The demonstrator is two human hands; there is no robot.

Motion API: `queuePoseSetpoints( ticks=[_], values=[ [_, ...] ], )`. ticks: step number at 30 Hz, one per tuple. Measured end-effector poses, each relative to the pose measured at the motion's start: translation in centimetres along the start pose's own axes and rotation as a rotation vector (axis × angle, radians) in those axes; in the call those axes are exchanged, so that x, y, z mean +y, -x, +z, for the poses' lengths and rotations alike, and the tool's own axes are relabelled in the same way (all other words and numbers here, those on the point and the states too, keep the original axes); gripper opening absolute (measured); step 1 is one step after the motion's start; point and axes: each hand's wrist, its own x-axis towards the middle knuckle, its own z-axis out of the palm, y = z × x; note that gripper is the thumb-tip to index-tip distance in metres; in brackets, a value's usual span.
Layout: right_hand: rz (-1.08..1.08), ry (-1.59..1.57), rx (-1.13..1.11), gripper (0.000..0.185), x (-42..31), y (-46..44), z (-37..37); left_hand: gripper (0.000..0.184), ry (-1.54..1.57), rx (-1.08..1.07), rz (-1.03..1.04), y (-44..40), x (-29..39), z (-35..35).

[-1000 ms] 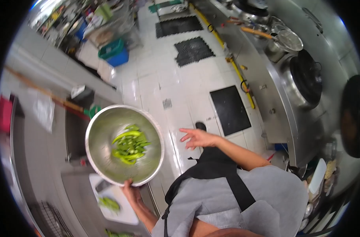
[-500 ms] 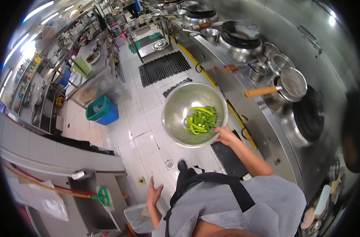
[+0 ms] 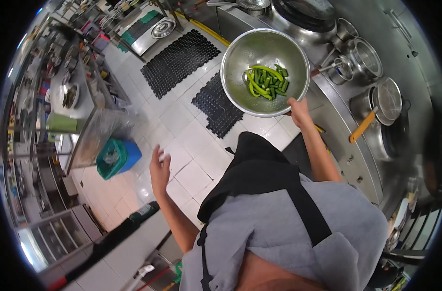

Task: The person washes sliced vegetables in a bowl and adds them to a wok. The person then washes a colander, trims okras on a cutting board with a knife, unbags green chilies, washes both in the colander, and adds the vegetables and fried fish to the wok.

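My right hand [image 3: 299, 110] grips the near rim of a metal colander [image 3: 235, 92], thumb over the edge, and holds it up above the floor. Inside lie cut green vegetable pieces [image 3: 267, 81], some light green and curved like peppers, others darker and short. Out to the left, my left hand [image 3: 160, 167] hangs in the air over the floor tiles, fingers apart with nothing in them.
On the right runs a steel stove counter [image 3: 344, 109] with woks, pots and a wood-handled strainer [image 3: 388, 99]. Black rubber mats [image 3: 180, 63] lie on the floor ahead. A blue bin [image 3: 129, 157] with a green liner stands left, beside a steel table [image 3: 82, 114].
The view has moved forward and turned. The colander, still in my right hand, sits higher in view and closer to the stove. My left hand has risen in view and moved left.
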Motion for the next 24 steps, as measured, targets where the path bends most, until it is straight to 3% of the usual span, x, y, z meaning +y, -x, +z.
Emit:
queuePoseSetpoints(
  ticks=[3, 7, 9, 10, 11, 13, 15, 19, 24],
  values=[
    [-0.019, 0.004, 0.012, 0.039, -0.9, -5.9, 5.2, 0.060, 0.220, -0.185, 0.167, -14.5, 6.2, 1.1],
    [-0.029, -0.055, -0.074, 0.046, -1.8, -16.0, 11.2, 0.055, 0.354, -0.450, -0.126, -29.3, 0.9, 3.9],
    [0.009, 0.023, -0.052, 0.047, -3.2, -21.2, 13.6, 0.051, 0.335, -0.203, -0.145, -32.9, -11.3, 6.2],
    [0.040, 0.064, -0.034, 0.047, -3.9, -23.3, 14.8, 0.050, 0.165, -0.024, -0.261, -32.4, -16.0, 6.8],
    [0.077, 0.047, 0.008, 0.047, -5.7, -24.8, 16.0, 0.050, 0.306, 0.152, -0.394, -30.1, -22.3, 7.8],
    [0.141, 0.024, 0.093, 0.048, -11.4, -26.9, 18.5, 0.043, 0.463, 0.128, -0.832, -27.6, -23.4, 8.0],
    [0.125, -0.088, 0.057, 0.048, -13.6, -31.4, 18.2, 0.037, 0.506, 0.048, -1.066, -27.4, -23.1, 8.4],
    [0.034, -0.259, 0.188, 0.050, -20.4, -37.7, 24.8, 0.026, 0.513, -0.054, -1.156, -34.3, -21.4, 8.7],
    [-0.226, -0.109, 0.337, 0.054, -26.3, -50.0, 32.5, 0.014, 0.493, -0.132, -1.125, -48.6, -22.8, 8.1]
  ],
)
